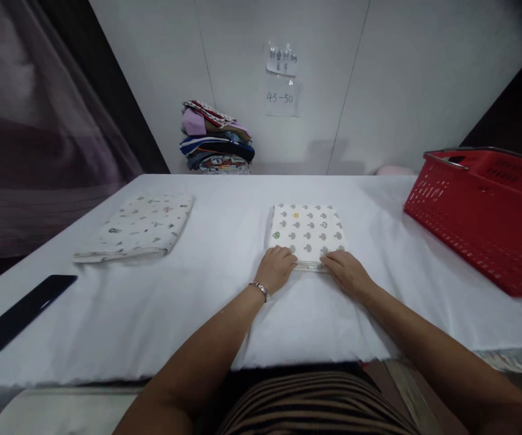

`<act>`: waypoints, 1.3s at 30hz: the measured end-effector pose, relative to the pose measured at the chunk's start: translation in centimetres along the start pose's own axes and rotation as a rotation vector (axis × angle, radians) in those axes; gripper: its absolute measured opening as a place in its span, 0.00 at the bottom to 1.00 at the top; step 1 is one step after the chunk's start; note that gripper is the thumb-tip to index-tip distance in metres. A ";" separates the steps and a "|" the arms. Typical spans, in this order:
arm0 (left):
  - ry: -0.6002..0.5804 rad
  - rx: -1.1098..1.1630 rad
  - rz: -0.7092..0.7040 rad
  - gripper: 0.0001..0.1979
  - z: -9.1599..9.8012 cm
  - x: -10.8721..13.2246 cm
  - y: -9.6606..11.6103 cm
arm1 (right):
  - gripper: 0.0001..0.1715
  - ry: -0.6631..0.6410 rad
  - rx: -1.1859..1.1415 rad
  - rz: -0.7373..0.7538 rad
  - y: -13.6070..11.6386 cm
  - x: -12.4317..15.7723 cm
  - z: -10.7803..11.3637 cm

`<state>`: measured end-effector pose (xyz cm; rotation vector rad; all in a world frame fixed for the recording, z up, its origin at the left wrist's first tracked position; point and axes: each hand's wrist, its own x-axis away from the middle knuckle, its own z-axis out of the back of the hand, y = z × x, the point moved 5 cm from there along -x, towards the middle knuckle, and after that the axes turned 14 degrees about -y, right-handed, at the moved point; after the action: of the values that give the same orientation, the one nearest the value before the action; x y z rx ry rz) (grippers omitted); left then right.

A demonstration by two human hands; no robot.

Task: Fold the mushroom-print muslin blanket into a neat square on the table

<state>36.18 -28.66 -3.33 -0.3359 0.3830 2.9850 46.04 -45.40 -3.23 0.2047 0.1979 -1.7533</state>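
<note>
A folded white cloth (307,232) printed with grey tree-like shapes and a few yellow and green ones lies flat in front of me. At its near left corner is my left hand (275,267), fingers bent together over the edge. My right hand (346,272) pinches the near right corner the same way, thumb side hidden beneath. Folded layers show along the near edge between both hands. Further left rests another folded white cloth (145,226) with small scattered prints, apart from my hands.
The table (215,241) has a white cover. A red plastic basket (483,211) with a metal handle stands at the right. A dark flat panel (20,314) lies at the left edge. Stacked folded fabrics (218,139) sit behind the table, against the wall with paper signs (281,81).
</note>
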 end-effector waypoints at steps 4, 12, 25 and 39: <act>-0.018 -0.042 -0.008 0.11 -0.1 -0.2 0.4 | 0.19 0.031 -0.004 -0.015 0.5 0.4 -0.1; 0.009 -0.072 -0.027 0.06 0.2 0.4 0.2 | 0.18 -0.021 0.010 -0.021 0.3 0.7 -0.7; 0.023 -0.138 -0.004 0.10 0.6 1.1 0.1 | 0.21 0.021 -0.013 -0.013 0.8 1.1 -0.6; 0.046 -0.180 -0.015 0.07 0.5 1.3 0.3 | 0.19 0.063 0.017 0.009 1.4 1.0 -0.3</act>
<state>34.76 -28.66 -3.07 -0.4222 0.1147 3.0080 47.20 -46.51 -3.73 0.2727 0.2273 -1.7415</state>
